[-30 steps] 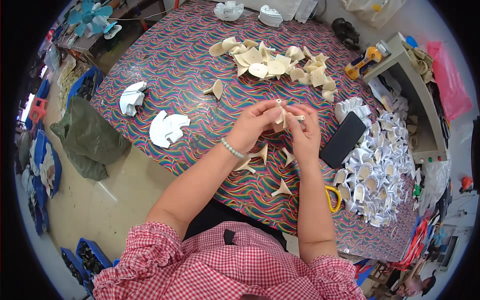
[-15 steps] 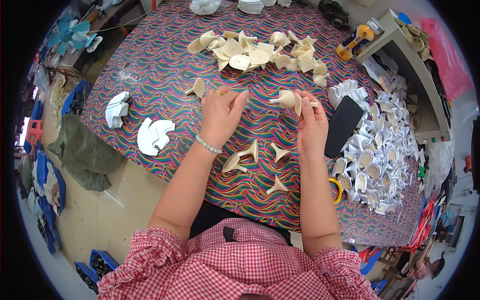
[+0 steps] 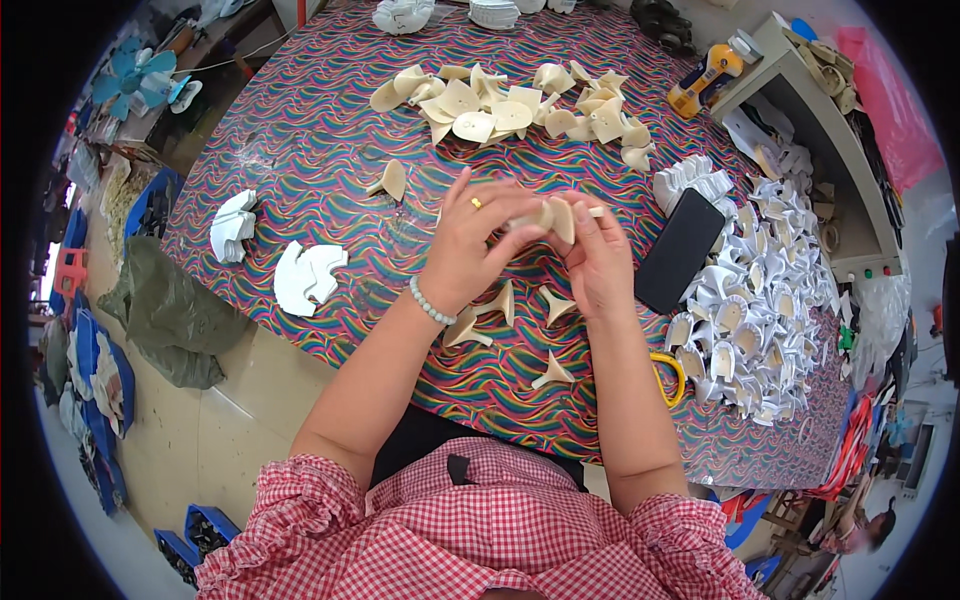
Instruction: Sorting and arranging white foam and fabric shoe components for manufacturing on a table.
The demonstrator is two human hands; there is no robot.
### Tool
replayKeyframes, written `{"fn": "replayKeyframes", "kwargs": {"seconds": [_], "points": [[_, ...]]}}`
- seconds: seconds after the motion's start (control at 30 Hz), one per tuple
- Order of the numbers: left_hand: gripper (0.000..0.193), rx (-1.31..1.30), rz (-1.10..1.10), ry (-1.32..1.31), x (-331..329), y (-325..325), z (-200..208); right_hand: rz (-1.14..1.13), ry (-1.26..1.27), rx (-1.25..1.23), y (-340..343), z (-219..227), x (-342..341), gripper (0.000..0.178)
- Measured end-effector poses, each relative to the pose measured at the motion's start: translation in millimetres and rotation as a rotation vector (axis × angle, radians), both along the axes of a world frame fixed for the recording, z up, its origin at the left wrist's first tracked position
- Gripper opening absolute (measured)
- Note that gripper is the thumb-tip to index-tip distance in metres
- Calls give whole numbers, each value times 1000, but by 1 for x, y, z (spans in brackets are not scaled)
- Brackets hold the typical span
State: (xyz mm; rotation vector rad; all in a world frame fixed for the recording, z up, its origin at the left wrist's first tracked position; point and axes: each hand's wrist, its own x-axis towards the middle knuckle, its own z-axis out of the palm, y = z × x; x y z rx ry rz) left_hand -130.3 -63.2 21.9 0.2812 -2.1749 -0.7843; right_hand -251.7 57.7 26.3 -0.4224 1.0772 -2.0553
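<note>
My right hand pinches a cream stemmed piece with a flared, curved end, held above the patterned table. From the left, my left hand closes its thumb and fingers round the other end of it; the fingertips are smeared by motion. Between my forearms lie several loose cream stemmed pieces, flared like small funnels. One more cream piece rests beyond my left hand. A heap of similar cream pieces spreads across the far part of the table.
Two white folded stacks lie at the left. On the right are a black phone, a pile of white cupped pieces and a yellow ring. A yellow bottle stands by a grey shelf unit at the far right.
My left hand has moved right and met the cream piece in my right hand. My right hand has shifted slightly left with the piece, whose left end is now covered by fingers.
</note>
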Motion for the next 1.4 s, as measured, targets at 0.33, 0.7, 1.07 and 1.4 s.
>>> {"fn": "replayKeyframes", "kwargs": {"seconds": [0.33,0.7,1.07,1.4], "points": [[15,156,-40,106,-2,7,1,-92,-42,-162,-2,2,8,31],[18,-33,79,-35,-4,0,-9,-305,735,360,10,22,-22,24],[56,38,74,-91,2,-1,-5,-237,1551,791,20,13,-29,31],[23,211,361,126,21,-30,0,392,1386,680,59,43,31,20]]}}
